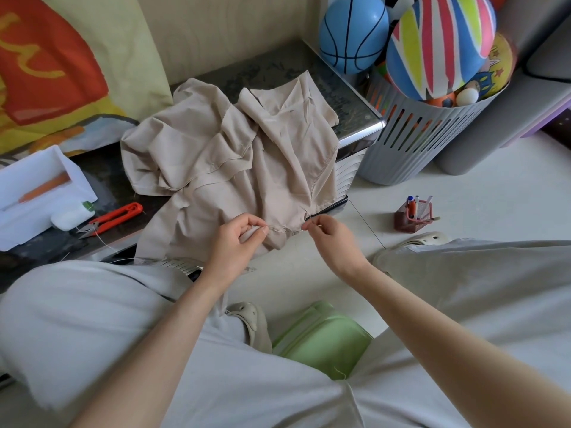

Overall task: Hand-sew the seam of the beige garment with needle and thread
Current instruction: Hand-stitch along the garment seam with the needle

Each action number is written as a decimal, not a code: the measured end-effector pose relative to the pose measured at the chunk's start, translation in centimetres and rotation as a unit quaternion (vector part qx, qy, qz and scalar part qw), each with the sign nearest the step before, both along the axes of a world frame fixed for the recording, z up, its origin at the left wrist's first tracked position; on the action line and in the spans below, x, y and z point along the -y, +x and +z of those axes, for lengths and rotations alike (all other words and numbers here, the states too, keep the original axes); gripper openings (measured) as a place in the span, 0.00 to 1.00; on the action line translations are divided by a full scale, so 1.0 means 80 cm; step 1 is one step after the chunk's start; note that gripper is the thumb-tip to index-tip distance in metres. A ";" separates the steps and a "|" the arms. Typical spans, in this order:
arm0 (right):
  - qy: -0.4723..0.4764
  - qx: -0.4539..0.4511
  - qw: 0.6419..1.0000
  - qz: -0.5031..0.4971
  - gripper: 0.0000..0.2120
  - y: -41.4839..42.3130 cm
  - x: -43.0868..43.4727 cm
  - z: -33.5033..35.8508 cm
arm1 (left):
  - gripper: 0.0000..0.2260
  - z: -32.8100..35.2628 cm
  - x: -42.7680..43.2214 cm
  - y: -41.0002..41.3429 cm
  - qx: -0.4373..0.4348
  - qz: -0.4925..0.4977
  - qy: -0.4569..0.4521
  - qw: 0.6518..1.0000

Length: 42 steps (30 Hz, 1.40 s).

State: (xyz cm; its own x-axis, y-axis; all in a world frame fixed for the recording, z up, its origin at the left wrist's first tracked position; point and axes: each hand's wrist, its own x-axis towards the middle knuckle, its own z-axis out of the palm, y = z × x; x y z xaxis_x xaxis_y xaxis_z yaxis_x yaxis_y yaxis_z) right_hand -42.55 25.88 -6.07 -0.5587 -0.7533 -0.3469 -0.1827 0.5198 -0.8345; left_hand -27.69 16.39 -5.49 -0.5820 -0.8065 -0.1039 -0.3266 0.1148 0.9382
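The beige garment [228,162] lies crumpled over the dark low table [278,69], its lower edge hanging off the front. My left hand [238,239] pinches the seam at that lower edge between thumb and fingers. My right hand [327,233] is just to the right of the seam, its fingertips pinched together at the cloth edge on what looks like the needle [306,225], which is too small to make out clearly. A thin thread [364,220] runs down to the right from the garment toward the floor.
Orange thread snips [114,217] and a white thread spool [72,214] lie left of the garment beside a white box [37,189]. A grey basket [411,131] of balls stands at right. A pen holder [412,216] and green stool [321,338] are on the floor.
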 end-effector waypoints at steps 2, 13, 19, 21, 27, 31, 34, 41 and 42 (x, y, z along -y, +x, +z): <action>0.008 0.013 1.000 0.000 0.08 0.003 0.004 -0.004 | 0.05 -0.001 0.001 0.001 -0.002 0.001 0.007 1.000; 0.027 0.056 0.997 0.043 0.03 0.016 0.015 -0.014 | 0.09 -0.005 0.003 0.003 -0.001 0.010 0.014 1.000; 0.006 0.076 0.997 -0.002 0.09 0.012 0.012 -0.011 | 0.08 -0.006 0.003 0.004 0.003 0.009 0.017 1.000; -0.001 0.079 0.996 -0.035 0.08 0.006 0.007 -0.010 | 0.08 -0.008 0.004 0.005 0.005 0.007 0.013 1.000; 0.008 0.091 0.989 -0.116 0.09 -0.013 -0.007 -0.009 | 0.07 -0.006 0.002 0.003 0.008 -0.002 0.006 1.000; 0.017 0.077 0.989 -0.125 0.09 -0.017 -0.012 -0.015 | 0.06 -0.008 0.000 0.002 0.013 -0.007 0.005 1.000; 0.014 0.069 0.989 -0.130 0.10 -0.018 -0.012 -0.020 | 0.06 -0.009 0.000 0.003 0.016 -0.013 0.003 1.000; -0.030 0.068 0.987 -0.140 0.10 -0.017 -0.003 -0.007 | 0.06 -0.015 0.003 0.005 0.007 -0.019 -0.010 1.000; -0.042 0.068 0.987 -0.139 0.10 -0.017 -0.001 -0.004 | 0.06 -0.015 0.003 0.005 -0.003 -0.021 -0.011 1.000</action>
State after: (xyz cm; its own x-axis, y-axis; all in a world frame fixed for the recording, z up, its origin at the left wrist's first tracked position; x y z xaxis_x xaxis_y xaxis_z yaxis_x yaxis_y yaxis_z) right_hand -43.94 25.94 -6.38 -0.7010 -0.6066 -0.3750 0.0737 0.4614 -0.8841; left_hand -27.32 16.15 -6.70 -0.6159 -0.7835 -0.0825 -0.3162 0.1499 0.9368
